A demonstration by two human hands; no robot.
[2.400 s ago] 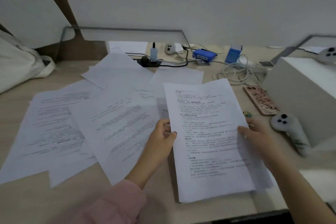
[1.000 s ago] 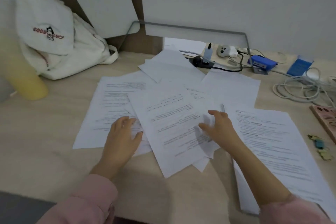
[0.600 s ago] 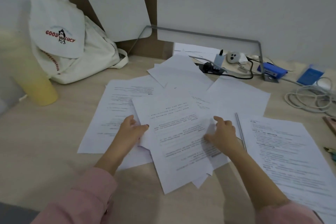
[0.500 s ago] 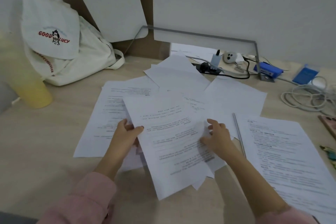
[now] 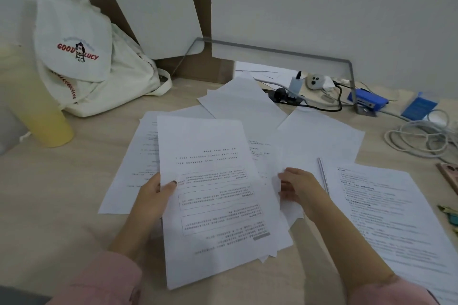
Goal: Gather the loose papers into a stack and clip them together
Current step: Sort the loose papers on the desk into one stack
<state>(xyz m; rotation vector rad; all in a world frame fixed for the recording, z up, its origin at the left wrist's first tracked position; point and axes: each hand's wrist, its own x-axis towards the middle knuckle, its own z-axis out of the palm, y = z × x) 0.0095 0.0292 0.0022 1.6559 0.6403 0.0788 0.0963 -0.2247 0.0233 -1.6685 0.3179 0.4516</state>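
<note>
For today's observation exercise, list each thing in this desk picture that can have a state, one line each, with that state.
Left hand: gripping the left edge of the printed white sheet.
Right hand: on the loose papers, grip unclear.
Printed white sheet: lifted, text upside down.
Remaining white papers: scattered, overlapping, unclipped.
White stack at right: flat on the desk.
White canvas bag: leaning against the wall.
Black plug: plugged in.
</note>
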